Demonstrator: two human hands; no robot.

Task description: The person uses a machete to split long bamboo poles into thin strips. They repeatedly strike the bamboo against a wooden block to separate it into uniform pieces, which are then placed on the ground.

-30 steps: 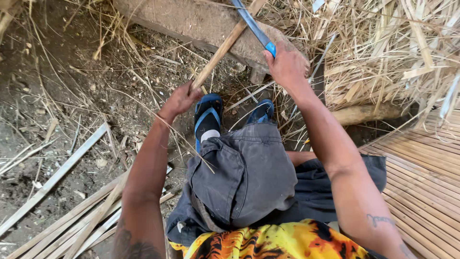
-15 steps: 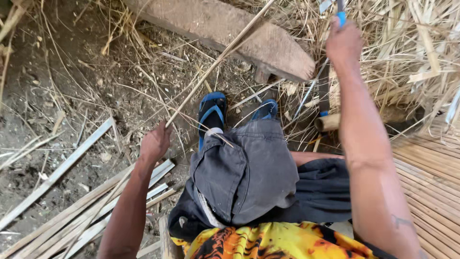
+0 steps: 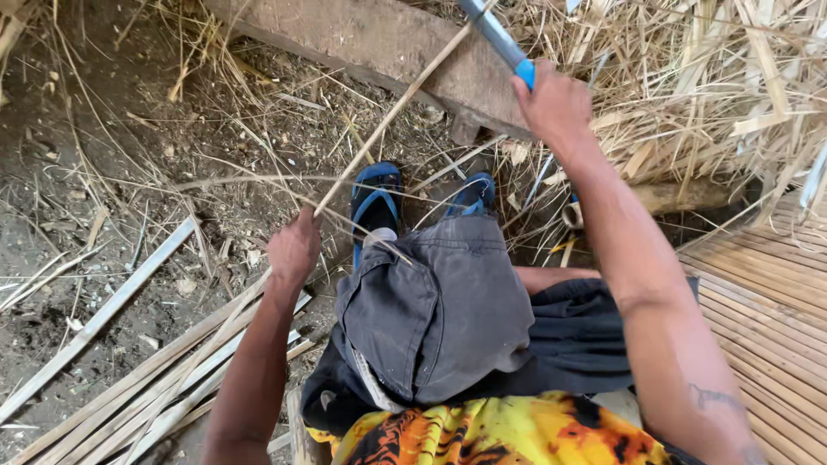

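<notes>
I was mid-way through shaving a strip [image 3: 392, 112]: my left hand [image 3: 293, 250] gripped its near end, my right hand [image 3: 556, 103] was fisted on the knife [image 3: 495, 34], blade meeting the strip over the plank [image 3: 379, 43]. The next stroke called for a steady angle.
</notes>
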